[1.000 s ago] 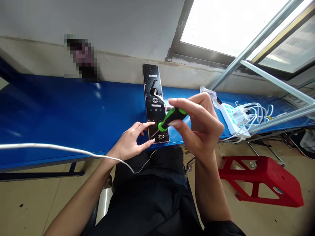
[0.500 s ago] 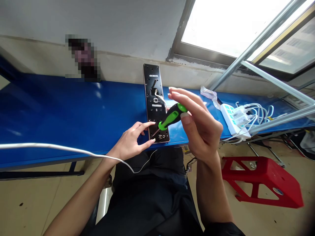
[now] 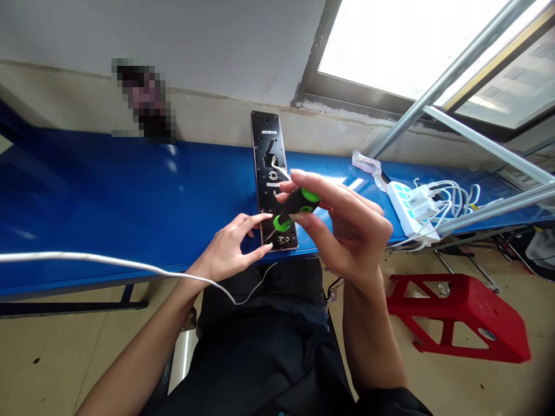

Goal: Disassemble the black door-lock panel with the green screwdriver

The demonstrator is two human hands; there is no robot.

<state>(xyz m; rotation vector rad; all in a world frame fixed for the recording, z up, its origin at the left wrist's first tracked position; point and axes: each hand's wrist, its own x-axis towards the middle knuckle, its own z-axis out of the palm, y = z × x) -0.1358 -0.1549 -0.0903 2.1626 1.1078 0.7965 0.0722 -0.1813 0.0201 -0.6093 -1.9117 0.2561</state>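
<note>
A long black panel (image 3: 265,199) with screw holes, a short rod, small fittings and labels lies lengthwise at the front edge of the blue table. My left hand (image 3: 228,248) rests at its lower left, thumb and fingers apart, their tips on the panel's edge and surface. My right hand (image 3: 347,222) holds a green and black screwdriver (image 3: 299,208) by its handle, between thumb and fingers. The screwdriver slants down to the left, its tip at the panel's lower left corner. A white cable (image 3: 280,167) comes out of the panel's square opening and passes partly behind my right hand.
On the blue table (image 3: 108,202), a white power strip (image 3: 407,208) with plugged chargers and coiled cables lies at right, beside a clear plastic wrapper (image 3: 368,164). A white cord (image 3: 108,261) crosses my left wrist. A red stool (image 3: 472,312) stands on the floor at right.
My right hand has moved left, and its fingers have closed around the screwdriver's handle, which has turned. My left hand and the panel stay in place.
</note>
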